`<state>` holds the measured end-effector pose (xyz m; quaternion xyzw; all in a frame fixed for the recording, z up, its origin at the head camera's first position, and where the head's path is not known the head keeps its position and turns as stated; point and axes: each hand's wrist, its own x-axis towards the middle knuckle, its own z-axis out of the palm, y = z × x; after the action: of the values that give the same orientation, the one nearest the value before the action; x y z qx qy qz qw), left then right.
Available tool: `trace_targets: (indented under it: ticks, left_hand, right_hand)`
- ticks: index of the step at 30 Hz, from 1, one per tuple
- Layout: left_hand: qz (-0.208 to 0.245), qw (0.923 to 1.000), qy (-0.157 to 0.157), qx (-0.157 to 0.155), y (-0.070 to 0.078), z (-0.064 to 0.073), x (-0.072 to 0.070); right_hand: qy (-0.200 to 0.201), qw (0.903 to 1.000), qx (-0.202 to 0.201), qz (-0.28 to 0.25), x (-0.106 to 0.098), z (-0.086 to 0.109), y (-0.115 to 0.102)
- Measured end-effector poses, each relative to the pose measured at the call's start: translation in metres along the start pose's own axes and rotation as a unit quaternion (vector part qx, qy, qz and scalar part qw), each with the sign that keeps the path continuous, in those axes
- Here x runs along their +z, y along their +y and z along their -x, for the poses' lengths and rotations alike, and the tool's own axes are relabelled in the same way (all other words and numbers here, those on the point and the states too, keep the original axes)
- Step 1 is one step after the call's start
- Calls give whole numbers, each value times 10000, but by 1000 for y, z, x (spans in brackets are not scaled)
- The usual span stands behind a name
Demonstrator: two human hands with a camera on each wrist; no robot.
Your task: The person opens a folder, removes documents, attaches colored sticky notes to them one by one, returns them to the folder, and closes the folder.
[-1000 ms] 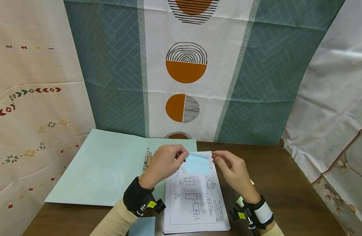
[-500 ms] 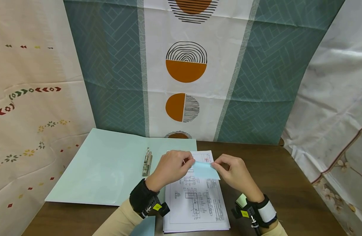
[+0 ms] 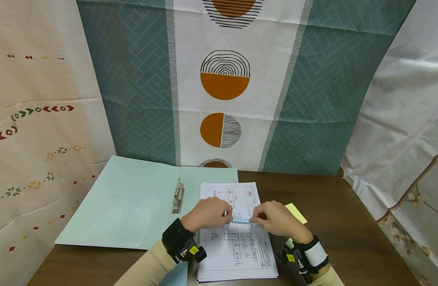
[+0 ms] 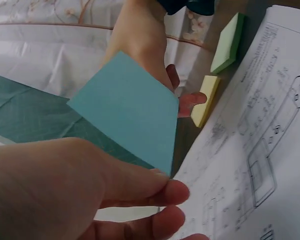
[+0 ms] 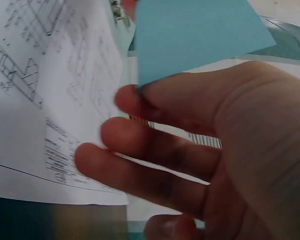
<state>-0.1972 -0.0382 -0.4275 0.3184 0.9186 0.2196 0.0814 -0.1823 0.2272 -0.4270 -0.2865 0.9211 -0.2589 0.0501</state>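
Observation:
Between my two hands is a blue sticky note (image 3: 241, 221), seen nearly edge-on in the head view and broad-side in both wrist views. My left hand (image 3: 209, 213) pinches one corner of the note (image 4: 132, 110) between thumb and index finger. At its other end, my right hand (image 3: 278, 219) pinches a corner with thumb and forefinger, the remaining fingers spread below, as the right wrist view shows. Both hands are over a stack of printed technical drawings (image 3: 236, 254), near its middle. The note crosses the sheet there, its lower edge close over the paper.
An open pale green folder (image 3: 115, 202) with a metal clip (image 3: 178, 196) lies to the left, partly under the drawings. Yellow (image 3: 296, 213) and green (image 4: 228, 44) sticky pads sit right of the stack. A blue piece (image 3: 177, 274) lies at the front edge. Patterned cloths hang behind.
Both hands have come down the sheet toward me with the blue note. The right hand, at first near the note's edge, now pinches it. The note has tilted to nearly edge-on.

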Motion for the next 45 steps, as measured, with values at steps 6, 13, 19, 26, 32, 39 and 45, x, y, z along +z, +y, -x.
trace_targets:
  ticks: [6, 13, 19, 26, 32, 39, 45]
  left_hand:
    - [-198, 9984, -536, -17, 3, 0, 10]
    - [-329, 9950, -900, -287, 7, 2, 21]
    - [-378, 9956, -837, -171, -2, -3, 32]
    - [-493, 9959, -746, -149, -1, -2, 35]
    - [-651, 9959, -619, -112, -2, -4, 41]
    - [-596, 9974, -405, 1, -42, -26, 85]
    - [-403, 9988, -207, -210, -46, -28, 90]
  right_hand:
    - [-511, 9986, 124, 13, 9, 0, 3]
    - [-857, 9961, 205, 52, 17, 0, 3]
    - [-832, 9964, -86, 136, 29, -1, 18]
    - [-840, 9960, 253, 173, 28, 0, 5]
    - [-870, 9949, 457, 215, 29, 1, 1]
    - [-895, 9942, 582, 114, 32, 1, 2]
    - [-889, 9914, 956, -20, 31, 3, 0]
